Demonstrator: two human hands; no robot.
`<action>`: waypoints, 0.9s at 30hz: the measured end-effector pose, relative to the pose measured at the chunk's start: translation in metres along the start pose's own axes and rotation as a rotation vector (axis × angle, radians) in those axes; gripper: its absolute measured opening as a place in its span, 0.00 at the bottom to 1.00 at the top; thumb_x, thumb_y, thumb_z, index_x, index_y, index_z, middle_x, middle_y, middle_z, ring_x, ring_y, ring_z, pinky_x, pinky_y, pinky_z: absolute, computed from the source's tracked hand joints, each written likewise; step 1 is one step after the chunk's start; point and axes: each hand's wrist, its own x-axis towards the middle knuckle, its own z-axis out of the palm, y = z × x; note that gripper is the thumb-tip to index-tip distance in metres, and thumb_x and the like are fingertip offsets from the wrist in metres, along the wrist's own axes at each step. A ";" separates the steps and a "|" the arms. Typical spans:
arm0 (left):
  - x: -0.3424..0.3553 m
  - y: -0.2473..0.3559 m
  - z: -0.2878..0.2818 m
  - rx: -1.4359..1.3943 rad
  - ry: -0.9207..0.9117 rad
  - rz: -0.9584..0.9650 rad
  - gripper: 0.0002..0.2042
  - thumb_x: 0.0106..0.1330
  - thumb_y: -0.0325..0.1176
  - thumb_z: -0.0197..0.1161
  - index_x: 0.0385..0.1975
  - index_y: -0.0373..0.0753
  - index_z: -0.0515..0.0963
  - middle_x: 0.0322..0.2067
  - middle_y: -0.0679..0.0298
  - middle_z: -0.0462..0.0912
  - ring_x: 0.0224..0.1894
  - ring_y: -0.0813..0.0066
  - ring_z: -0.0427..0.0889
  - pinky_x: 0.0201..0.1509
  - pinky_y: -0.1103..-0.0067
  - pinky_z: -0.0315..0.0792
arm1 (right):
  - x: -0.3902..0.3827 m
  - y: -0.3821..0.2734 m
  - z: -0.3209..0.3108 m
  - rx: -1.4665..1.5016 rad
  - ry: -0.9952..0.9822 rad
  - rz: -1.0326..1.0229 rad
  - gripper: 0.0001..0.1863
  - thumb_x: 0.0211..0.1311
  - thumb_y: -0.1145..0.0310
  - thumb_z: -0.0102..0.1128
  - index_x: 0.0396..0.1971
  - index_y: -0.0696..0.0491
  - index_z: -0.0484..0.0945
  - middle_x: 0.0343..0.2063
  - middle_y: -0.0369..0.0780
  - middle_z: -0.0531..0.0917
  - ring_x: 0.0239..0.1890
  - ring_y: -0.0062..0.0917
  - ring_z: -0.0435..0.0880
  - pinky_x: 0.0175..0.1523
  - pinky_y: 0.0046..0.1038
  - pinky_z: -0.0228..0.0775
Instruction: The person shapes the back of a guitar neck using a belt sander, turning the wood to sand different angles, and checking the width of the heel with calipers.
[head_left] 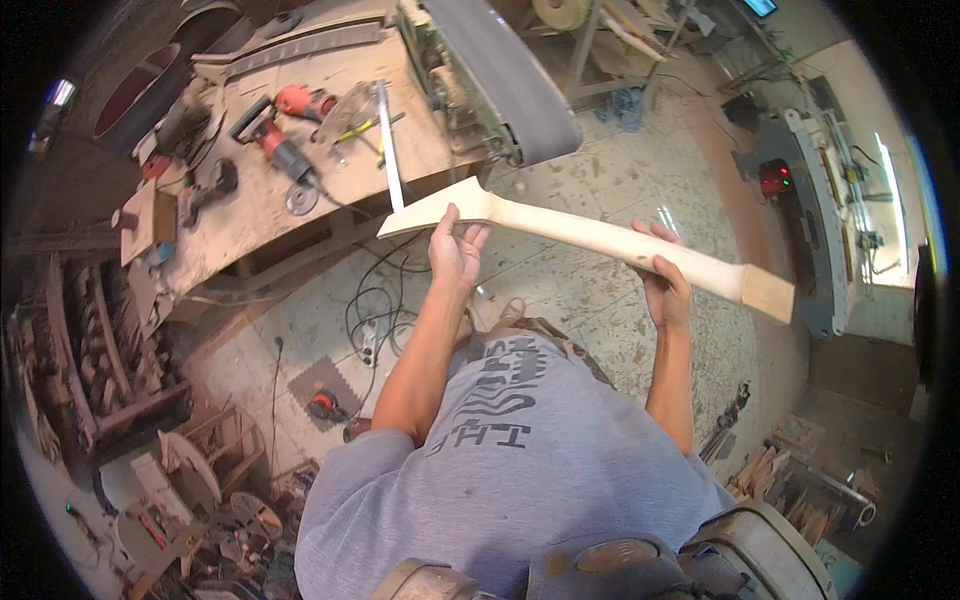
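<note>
A pale, unfinished wooden guitar neck [580,230] is held up in front of me, slanting from the upper left down to the right. My left hand [456,256] grips it at the angled headstock, thumb on top and fingers around the lower edge. Farther right, my right hand [666,292] closes around the shaft near the thick, squared heel, and its fingertips show past the far side. Just beyond the headstock, a long metal ruler [388,150] sticks out over the bench edge.
A dusty wooden workbench [345,190] at the upper left bears a red and black angle grinder [280,148] and other power tools. Past the neck stands a belt sander [510,80]. Black cables [375,300] and a power strip [370,340] lie on the floor near my feet.
</note>
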 end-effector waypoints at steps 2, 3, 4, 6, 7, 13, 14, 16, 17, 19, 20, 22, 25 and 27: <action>-0.028 0.009 0.002 0.041 -0.013 0.060 0.18 0.72 0.38 0.58 0.54 0.32 0.71 0.53 0.54 0.78 0.55 0.58 0.80 0.61 0.62 0.72 | -0.012 0.021 -0.016 0.108 0.022 0.059 0.32 0.59 0.70 0.61 0.64 0.59 0.63 0.64 0.56 0.67 0.66 0.43 0.69 0.69 0.42 0.64; -0.038 0.013 0.003 0.064 -0.015 0.079 0.18 0.72 0.38 0.58 0.54 0.32 0.72 0.53 0.54 0.79 0.55 0.58 0.80 0.62 0.61 0.71 | -0.017 0.031 -0.025 0.162 0.041 0.085 0.33 0.60 0.70 0.62 0.65 0.59 0.62 0.65 0.56 0.66 0.67 0.43 0.68 0.69 0.42 0.63; -0.045 0.015 0.004 0.080 -0.020 0.101 0.18 0.72 0.38 0.58 0.54 0.31 0.72 0.53 0.54 0.79 0.55 0.58 0.80 0.62 0.61 0.71 | -0.019 0.037 -0.030 0.260 0.029 0.116 0.36 0.58 0.74 0.64 0.66 0.59 0.61 0.67 0.55 0.63 0.67 0.43 0.68 0.68 0.39 0.68; -0.054 0.019 0.004 0.111 -0.048 0.124 0.18 0.72 0.38 0.57 0.55 0.32 0.71 0.54 0.55 0.79 0.57 0.58 0.78 0.65 0.59 0.69 | -0.025 0.048 -0.042 0.283 -0.008 0.142 0.36 0.56 0.77 0.64 0.66 0.57 0.62 0.68 0.54 0.63 0.66 0.42 0.69 0.64 0.37 0.72; -0.055 0.019 0.005 0.120 -0.075 0.127 0.18 0.72 0.38 0.56 0.56 0.34 0.70 0.55 0.55 0.78 0.59 0.57 0.76 0.66 0.58 0.66 | -0.026 0.049 -0.044 0.291 -0.026 0.149 0.36 0.55 0.79 0.64 0.66 0.57 0.62 0.68 0.54 0.62 0.66 0.41 0.70 0.62 0.35 0.75; -0.047 0.005 0.018 0.137 -0.131 0.055 0.20 0.73 0.40 0.56 0.59 0.35 0.68 0.58 0.56 0.75 0.62 0.56 0.73 0.69 0.58 0.63 | -0.042 0.028 -0.051 0.138 -0.015 0.055 0.35 0.53 0.81 0.63 0.63 0.55 0.65 0.66 0.54 0.66 0.63 0.36 0.73 0.57 0.32 0.76; -0.043 0.000 0.023 0.136 -0.133 0.032 0.21 0.73 0.40 0.55 0.59 0.35 0.67 0.58 0.56 0.75 0.63 0.56 0.73 0.69 0.58 0.63 | -0.045 0.018 -0.050 0.086 0.004 0.039 0.34 0.53 0.80 0.64 0.63 0.56 0.66 0.65 0.53 0.67 0.62 0.36 0.74 0.57 0.31 0.76; -0.036 -0.011 0.035 0.148 -0.135 -0.036 0.22 0.74 0.43 0.54 0.60 0.34 0.66 0.60 0.54 0.72 0.64 0.55 0.71 0.69 0.58 0.62 | -0.054 -0.003 -0.046 -0.017 0.048 0.004 0.32 0.53 0.80 0.64 0.61 0.57 0.67 0.64 0.53 0.70 0.58 0.35 0.77 0.56 0.30 0.76; -0.033 -0.016 0.041 0.155 -0.136 -0.071 0.23 0.74 0.44 0.53 0.61 0.34 0.65 0.61 0.53 0.71 0.64 0.54 0.70 0.70 0.59 0.62 | -0.058 -0.014 -0.041 -0.068 0.080 -0.031 0.31 0.54 0.80 0.64 0.60 0.57 0.67 0.62 0.53 0.72 0.57 0.34 0.78 0.56 0.30 0.76; -0.019 -0.028 0.048 0.081 -0.230 -0.143 0.26 0.75 0.47 0.50 0.63 0.33 0.62 0.64 0.49 0.66 0.67 0.52 0.67 0.71 0.59 0.60 | -0.065 -0.036 -0.024 -0.172 0.145 -0.101 0.30 0.54 0.80 0.65 0.59 0.59 0.68 0.59 0.52 0.76 0.55 0.32 0.79 0.56 0.29 0.75; -0.012 -0.034 0.051 0.043 -0.274 -0.180 0.27 0.75 0.49 0.48 0.64 0.33 0.61 0.66 0.48 0.64 0.68 0.51 0.65 0.71 0.59 0.59 | -0.066 -0.044 -0.017 -0.272 0.176 -0.151 0.29 0.54 0.80 0.66 0.58 0.59 0.68 0.57 0.51 0.77 0.54 0.31 0.80 0.56 0.29 0.75; 0.004 -0.043 0.060 -0.042 -0.302 -0.244 0.30 0.75 0.51 0.45 0.66 0.32 0.58 0.68 0.45 0.60 0.70 0.48 0.61 0.73 0.58 0.57 | -0.066 -0.058 0.000 -0.474 0.237 -0.248 0.29 0.53 0.80 0.67 0.56 0.60 0.69 0.54 0.50 0.80 0.54 0.30 0.80 0.55 0.29 0.75; 0.017 -0.051 0.084 -0.120 -0.317 -0.268 0.34 0.76 0.54 0.40 0.69 0.29 0.52 0.70 0.43 0.54 0.73 0.45 0.54 0.76 0.56 0.52 | -0.056 -0.071 0.032 -0.596 0.339 -0.278 0.29 0.52 0.79 0.70 0.55 0.60 0.70 0.50 0.46 0.82 0.52 0.27 0.81 0.56 0.28 0.74; 0.029 -0.052 0.097 -0.196 -0.290 -0.277 0.34 0.76 0.54 0.38 0.68 0.28 0.52 0.70 0.43 0.55 0.72 0.44 0.55 0.77 0.56 0.50 | -0.045 -0.073 0.049 -0.701 0.388 -0.327 0.29 0.51 0.78 0.72 0.54 0.60 0.71 0.49 0.45 0.83 0.50 0.26 0.81 0.55 0.28 0.74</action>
